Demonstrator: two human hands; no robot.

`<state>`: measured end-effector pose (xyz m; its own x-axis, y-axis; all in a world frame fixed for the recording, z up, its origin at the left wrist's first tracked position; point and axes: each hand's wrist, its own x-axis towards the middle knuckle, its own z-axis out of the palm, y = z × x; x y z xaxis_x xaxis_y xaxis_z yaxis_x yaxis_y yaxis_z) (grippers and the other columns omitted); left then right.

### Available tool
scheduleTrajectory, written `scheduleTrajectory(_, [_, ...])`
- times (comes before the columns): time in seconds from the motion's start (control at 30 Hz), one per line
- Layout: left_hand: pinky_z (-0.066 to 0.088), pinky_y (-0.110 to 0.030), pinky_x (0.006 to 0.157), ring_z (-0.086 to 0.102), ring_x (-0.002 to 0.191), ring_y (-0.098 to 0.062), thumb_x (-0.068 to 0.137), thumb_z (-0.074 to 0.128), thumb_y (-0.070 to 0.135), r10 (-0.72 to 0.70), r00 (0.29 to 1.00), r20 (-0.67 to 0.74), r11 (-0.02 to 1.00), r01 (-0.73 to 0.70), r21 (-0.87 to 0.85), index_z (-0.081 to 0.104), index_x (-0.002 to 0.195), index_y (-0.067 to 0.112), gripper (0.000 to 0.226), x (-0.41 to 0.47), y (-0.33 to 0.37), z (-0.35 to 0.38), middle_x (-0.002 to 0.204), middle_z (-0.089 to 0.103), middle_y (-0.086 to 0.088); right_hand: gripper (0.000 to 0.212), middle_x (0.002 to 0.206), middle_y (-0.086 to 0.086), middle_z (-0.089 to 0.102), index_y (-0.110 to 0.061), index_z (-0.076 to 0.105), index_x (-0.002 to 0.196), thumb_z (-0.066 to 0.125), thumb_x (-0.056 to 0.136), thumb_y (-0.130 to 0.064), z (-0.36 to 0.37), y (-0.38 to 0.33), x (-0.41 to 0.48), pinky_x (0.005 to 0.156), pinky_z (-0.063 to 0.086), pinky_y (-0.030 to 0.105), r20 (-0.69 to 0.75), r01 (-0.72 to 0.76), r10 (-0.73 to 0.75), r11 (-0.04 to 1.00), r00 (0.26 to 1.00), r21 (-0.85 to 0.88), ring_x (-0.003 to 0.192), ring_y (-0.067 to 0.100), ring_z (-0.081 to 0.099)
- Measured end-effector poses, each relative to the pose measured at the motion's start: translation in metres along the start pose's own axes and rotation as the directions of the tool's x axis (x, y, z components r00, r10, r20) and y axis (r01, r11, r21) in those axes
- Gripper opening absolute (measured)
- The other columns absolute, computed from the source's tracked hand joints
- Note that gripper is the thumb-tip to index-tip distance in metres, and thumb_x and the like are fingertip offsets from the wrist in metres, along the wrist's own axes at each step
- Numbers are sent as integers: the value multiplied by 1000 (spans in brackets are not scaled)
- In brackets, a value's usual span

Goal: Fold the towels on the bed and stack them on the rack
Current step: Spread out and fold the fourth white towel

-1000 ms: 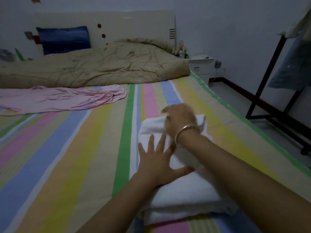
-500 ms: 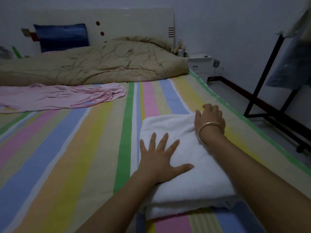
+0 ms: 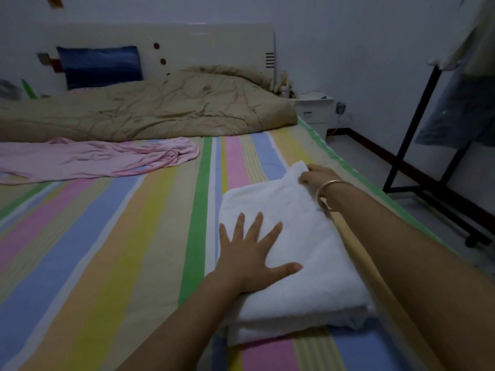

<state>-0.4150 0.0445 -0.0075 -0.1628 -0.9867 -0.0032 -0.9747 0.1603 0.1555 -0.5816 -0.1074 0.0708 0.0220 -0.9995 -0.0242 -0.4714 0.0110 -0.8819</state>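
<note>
Pressing the white towel (image 3: pixel 300 228), left hand (image 3: pixel 249 261) splayed; fingers (image 3: pixel 305 179) of right hand (image 3: pixel 318 176) pinching its far corner.

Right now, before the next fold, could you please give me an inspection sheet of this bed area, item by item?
Surface: striped bed sheet, lying flat.
Job's things: white towel, folded, near the bed's right edge; black rack on the floor beside the bed.
Clutter: pink cloth, beige quilt, blue pillow.
Hands: left hand flat on the towel; right hand holds its raised far corner.
Cables: plug on the wall by the nightstand, cord hard to trace.
Surroundings: dim room; clothes hang on the rack.
</note>
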Motion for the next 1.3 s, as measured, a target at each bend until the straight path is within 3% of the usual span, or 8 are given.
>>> scheduleTrajectory(0.3, [-10, -63, 112, -22, 146, -22, 65, 10, 94, 23, 996, -84, 1000, -23, 3, 1, 151, 47, 98, 0, 2, 7, 161, -14, 9, 61, 135, 13, 54, -18, 48, 133, 66, 83, -48, -1, 74, 0, 97, 46, 41, -32, -171, 168, 979, 985, -114, 112, 33, 57])
scheduleTrajectory(0.47, [34, -42, 110, 41, 133, -24, 84, 52, 56, -383, 789, -481, 783, 1, -622, 46, 139, 22, 64, -19, -12, 1, 147, 43, -4, 113, 128, 12, 59, -10, 45, 139, 84, 48, -64, -12, 63, -35, 92, 50, 45, 310, -332, 340, 940, 888, -81, 105, 31, 64])
scheduleTrajectory(0.57, [51, -38, 91, 61, 106, -28, 87, 65, 43, -629, 776, 38, 456, 408, -791, 55, 125, 11, 51, -45, -31, -10, 125, 60, -12, 111, 109, 9, 70, -13, 60, 120, 90, 26, -63, -18, 77, -56, 94, 50, 45, 420, -387, 402, 914, 814, -125, 97, 30, 68])
scheduleTrajectory(0.67, [58, -38, 68, 69, 87, -33, 79, 72, 50, -378, 735, 562, 85, 632, -770, 64, 106, 3, 55, -68, -29, -24, 104, 70, -19, 109, 108, 11, 71, -10, 63, 119, 93, 25, -55, -19, 82, -71, 95, 50, 43, 382, -438, 409, 899, 829, -12, 99, 30, 67])
scheduleTrajectory(0.83, [56, -37, 64, 67, 82, -32, 77, 76, 19, -349, 794, 499, 58, 549, -834, 62, 113, 2, 42, -90, -42, -43, 101, 70, -18, 53, 106, 15, 70, -5, 65, 115, 80, 73, -33, -5, 40, -121, 73, 53, 34, 287, -399, 342, 902, 895, 168, 94, 30, 66])
scheduleTrajectory(1.03, [50, -36, 79, 61, 95, -24, 80, 75, 32, -551, 764, 336, -130, 319, -939, 62, 104, 18, 31, -157, -133, -88, 106, 67, -7, 21, 77, 7, 70, -13, 69, 91, 66, 87, -33, 80, -33, -198, 67, 48, 30, 312, -362, 258, 867, 914, 343, 78, 26, 63])
scheduleTrajectory(1.2, [50, -30, 59, 63, 73, -22, 77, 79, 26, -782, 612, 118, -56, 120, -991, 67, 104, 5, 36, -262, -235, -112, 98, 67, -15, 25, 89, 10, 69, -11, 65, 101, 67, 87, -32, 200, -100, -280, 58, 46, 27, 382, -378, 216, 824, 899, 423, 71, 22, 61])
scheduleTrajectory(1.3, [50, -28, 56, 64, 66, -23, 79, 78, 23, -820, 569, 69, 18, 146, -989, 65, 87, 3, 25, -339, -299, -123, 91, 66, -19, 54, 113, 13, 66, -7, 59, 120, 75, 78, -37, 278, -136, -328, 81, 54, 38, 410, -352, 162, 824, 897, 445, 90, 27, 65])
